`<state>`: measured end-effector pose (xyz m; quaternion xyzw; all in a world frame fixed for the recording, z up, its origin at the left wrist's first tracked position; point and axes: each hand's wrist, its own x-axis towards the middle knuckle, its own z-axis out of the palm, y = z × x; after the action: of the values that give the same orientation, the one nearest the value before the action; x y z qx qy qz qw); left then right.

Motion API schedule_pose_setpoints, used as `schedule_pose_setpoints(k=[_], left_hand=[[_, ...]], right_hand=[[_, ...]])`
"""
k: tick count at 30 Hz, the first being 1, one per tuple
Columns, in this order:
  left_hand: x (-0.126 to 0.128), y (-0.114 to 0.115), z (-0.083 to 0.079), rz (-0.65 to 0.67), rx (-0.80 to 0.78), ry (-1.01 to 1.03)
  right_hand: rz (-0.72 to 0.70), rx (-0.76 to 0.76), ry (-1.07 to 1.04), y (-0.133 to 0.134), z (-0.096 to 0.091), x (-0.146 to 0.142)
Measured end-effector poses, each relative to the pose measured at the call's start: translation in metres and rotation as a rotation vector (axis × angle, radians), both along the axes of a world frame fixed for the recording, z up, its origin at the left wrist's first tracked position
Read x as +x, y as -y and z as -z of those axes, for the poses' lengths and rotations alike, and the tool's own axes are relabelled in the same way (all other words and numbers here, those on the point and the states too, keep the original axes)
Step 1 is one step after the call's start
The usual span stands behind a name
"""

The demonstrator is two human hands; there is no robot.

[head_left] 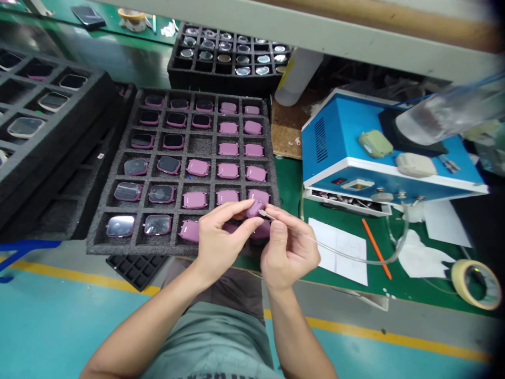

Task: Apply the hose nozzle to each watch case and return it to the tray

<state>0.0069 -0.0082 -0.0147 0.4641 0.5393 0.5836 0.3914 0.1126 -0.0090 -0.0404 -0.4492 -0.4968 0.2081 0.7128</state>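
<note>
My left hand (221, 234) pinches a small purple watch case (254, 207) between thumb and fingers, above the front right of a black foam tray (200, 145). In my right hand (290, 255) is a thin clear tube (339, 255), its pale narrow tip against or very close to the case's edge. Whether the tip touches cannot be made out. The tray's compartments hold several purple watch cases, some with dark screens up, others with purple backs up. Behind my hands, part of the front row is hidden.
At right stands a blue machine (333, 131), where the tube leads, with a green watch case (374, 143) on top. Near it lie white paper (339, 252), an orange stick (376, 250) and a tape roll (460, 279). Stacked foam trays (90, 100) rise at left; a white bottle (295, 79) stands behind.
</note>
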Motion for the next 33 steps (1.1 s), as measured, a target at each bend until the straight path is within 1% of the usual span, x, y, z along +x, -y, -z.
schedule_pose_setpoints(k=[8, 13, 20, 25, 33], left_hand=[[0.0, 0.0, 0.0, -0.006, 0.044, -0.017], [-0.001, -0.001, 0.001, -0.005, 0.045, -0.059], [-0.004, -0.005, 0.004, -0.019, 0.059, -0.121], [-0.003, -0.007, 0.002, -0.031, 0.068, -0.12], [-0.004, -0.008, 0.003, -0.037, 0.07, -0.142]], right_hand=[[-0.013, 0.016, -0.03, 0.0, 0.0, -0.001], [-0.005, -0.01, 0.002, -0.001, 0.0, 0.0], [-0.02, -0.006, 0.044, -0.006, -0.004, 0.001], [-0.063, 0.024, 0.0, -0.009, -0.005, 0.001], [-0.08, 0.039, -0.02, -0.011, -0.007, 0.0]])
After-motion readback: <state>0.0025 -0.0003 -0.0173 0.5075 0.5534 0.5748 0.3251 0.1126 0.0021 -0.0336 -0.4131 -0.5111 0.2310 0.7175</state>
